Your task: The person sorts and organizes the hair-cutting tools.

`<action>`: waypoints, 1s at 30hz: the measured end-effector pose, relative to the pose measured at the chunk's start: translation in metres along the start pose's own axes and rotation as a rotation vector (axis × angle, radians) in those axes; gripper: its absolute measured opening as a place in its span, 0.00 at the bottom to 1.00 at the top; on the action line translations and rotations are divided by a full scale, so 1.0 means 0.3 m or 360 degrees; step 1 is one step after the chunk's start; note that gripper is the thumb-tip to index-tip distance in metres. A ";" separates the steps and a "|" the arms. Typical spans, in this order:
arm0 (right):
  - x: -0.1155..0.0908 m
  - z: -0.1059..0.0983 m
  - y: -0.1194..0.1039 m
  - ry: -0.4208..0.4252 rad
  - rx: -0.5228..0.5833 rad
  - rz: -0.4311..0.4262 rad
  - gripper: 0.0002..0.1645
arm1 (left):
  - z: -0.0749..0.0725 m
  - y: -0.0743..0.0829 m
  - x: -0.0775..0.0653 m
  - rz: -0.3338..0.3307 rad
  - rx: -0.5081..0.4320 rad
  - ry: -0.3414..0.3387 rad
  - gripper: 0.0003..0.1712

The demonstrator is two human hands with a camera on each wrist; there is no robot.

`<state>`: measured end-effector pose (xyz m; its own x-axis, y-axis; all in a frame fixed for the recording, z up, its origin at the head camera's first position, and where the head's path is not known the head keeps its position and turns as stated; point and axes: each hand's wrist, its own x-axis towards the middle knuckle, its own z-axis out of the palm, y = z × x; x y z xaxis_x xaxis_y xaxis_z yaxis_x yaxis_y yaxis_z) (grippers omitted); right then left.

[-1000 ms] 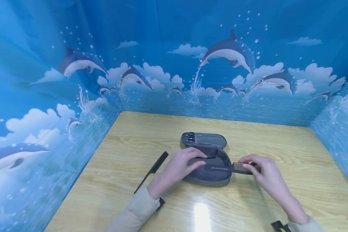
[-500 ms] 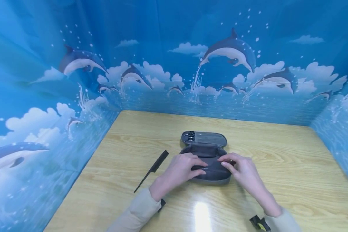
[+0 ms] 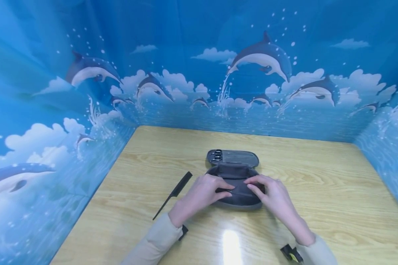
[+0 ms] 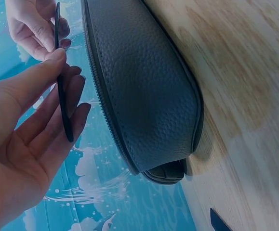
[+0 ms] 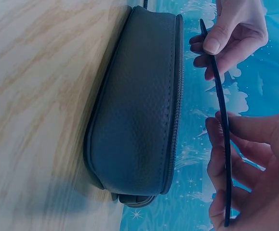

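Note:
A thin black comb (image 5: 220, 96) is held level above the open dark grey zip case (image 3: 243, 200), seen edge-on in both wrist views. My left hand (image 3: 203, 189) pinches it near one end between thumb and fingers. Toward the other end, my right hand (image 3: 273, 191) pinches it too, thumb on one side and fingertips on the other. In the head view the comb (image 3: 223, 190) barely stands out from the dark case lining behind it. The textured side of the case (image 4: 144, 82) faces the left wrist camera, a zip running along its upper edge.
The case's lid (image 3: 240, 158) lies folded back, with several shiny scissor handles (image 3: 217, 155) at its left end. A black tail comb (image 3: 180, 186) lies on the wooden table (image 3: 146, 154), left of the case. A dolphin-printed blue backdrop (image 3: 199, 66) encloses the table.
My right hand has moved left from beyond the case's right side to over the case, bringing its end of the comb along. My left hand has stayed nearly in place.

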<state>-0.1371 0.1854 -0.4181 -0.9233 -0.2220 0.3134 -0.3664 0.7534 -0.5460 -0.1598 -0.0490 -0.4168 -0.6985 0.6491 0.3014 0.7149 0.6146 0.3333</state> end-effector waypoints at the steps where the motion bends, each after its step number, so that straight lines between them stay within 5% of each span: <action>1: 0.000 0.001 0.002 0.0002 -0.0007 -0.0005 0.08 | 0.000 -0.001 0.000 -0.0002 -0.0002 -0.0007 0.13; 8: -0.002 -0.017 0.022 0.0009 0.0052 0.0006 0.09 | -0.002 -0.007 -0.001 -0.0031 0.0020 -0.0011 0.14; 17: -0.006 -0.074 0.098 0.0205 0.0042 0.0034 0.15 | -0.025 -0.021 0.000 -0.0145 0.0060 0.0068 0.14; 30: -0.018 -0.044 0.141 -0.0097 0.0052 0.0230 0.26 | -0.038 -0.047 -0.014 -0.0319 0.0107 0.0032 0.13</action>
<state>-0.1461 0.2266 -0.4327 -0.9716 -0.1509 0.1824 -0.2320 0.7599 -0.6073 -0.1674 -0.0656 -0.4126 -0.8270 0.5020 0.2533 0.5616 0.7596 0.3281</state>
